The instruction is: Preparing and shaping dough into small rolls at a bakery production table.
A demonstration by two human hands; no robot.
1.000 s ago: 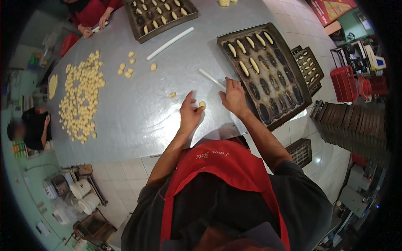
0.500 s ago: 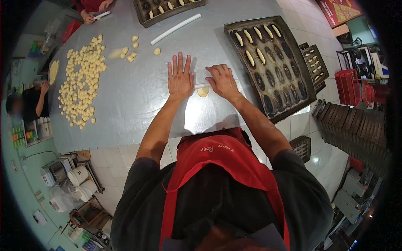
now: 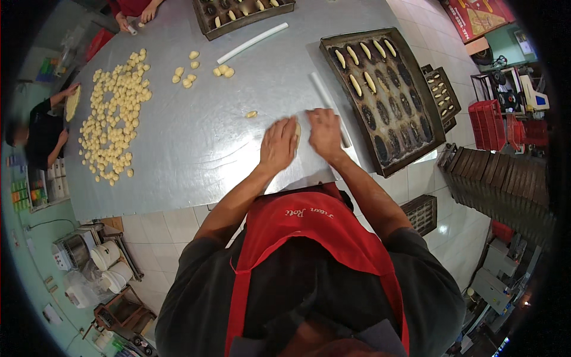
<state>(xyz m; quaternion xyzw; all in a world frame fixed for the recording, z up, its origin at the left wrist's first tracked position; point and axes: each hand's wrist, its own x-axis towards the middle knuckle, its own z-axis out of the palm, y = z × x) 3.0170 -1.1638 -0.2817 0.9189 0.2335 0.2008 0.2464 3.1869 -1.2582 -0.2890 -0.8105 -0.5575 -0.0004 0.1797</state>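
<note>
Steel-grey worktable (image 3: 196, 143) filled the bakery view. Half a second before, both palms lay flat beside a small dough lump; now they had closed in, and the dough piece (image 3: 297, 132) showed as a pale strip pressed between them, so shaping had begun. Left hand (image 3: 278, 144) and right hand (image 3: 324, 132) were nearly flat, fingers together. A white rolling pin (image 3: 328, 107) lay just beyond, the moulded baking tray (image 3: 416, 128) further right.

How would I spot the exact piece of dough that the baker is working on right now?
Start at the big grey table and find the dark baking tray at its right edge. Just left of it, the left hand and right hand press together over one pale dough strip. Unlike the loose dough balls far left, it is stretched long between the hands.
</note>
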